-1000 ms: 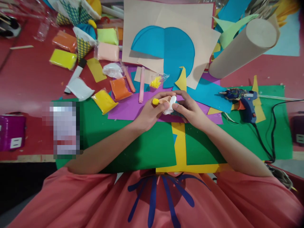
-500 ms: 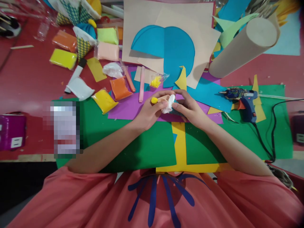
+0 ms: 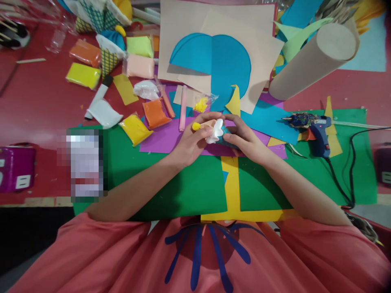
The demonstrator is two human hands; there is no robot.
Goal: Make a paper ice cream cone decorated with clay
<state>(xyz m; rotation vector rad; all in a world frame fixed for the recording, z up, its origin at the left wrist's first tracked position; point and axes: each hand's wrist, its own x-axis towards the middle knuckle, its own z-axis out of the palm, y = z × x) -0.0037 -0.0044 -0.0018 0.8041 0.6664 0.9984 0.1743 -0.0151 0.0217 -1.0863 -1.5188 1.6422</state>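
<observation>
Between my two hands lies a small clay ice cream cone (image 3: pixel 218 131), on its side. Its white wavy rim sits in the middle, a peach top with a yellow ball points left, and a blue-patterned cone body points right. My left hand (image 3: pixel 194 140) is closed around the peach top, thumb against the white rim. The fingers of my right hand (image 3: pixel 244 136) wrap the cone body, which they partly hide. Just beyond the hands are a small bag of yellow clay (image 3: pixel 200 104) and a pink clay stick (image 3: pixel 183 108).
Packets of orange clay (image 3: pixel 156 112) and yellow clay (image 3: pixel 135 129) lie left, near a marker (image 3: pixel 99 97). A similar clay cone (image 3: pixel 109 55) rests behind them. At right are a blue glue gun (image 3: pixel 320 136) with its cord and a large paper roll (image 3: pixel 311 61). Green sheets (image 3: pixel 171 183) cover the front.
The cone has turned slightly in my hands, so more of the white rim and blue-patterned body shows. Both hands keep their hold in nearly the same place.
</observation>
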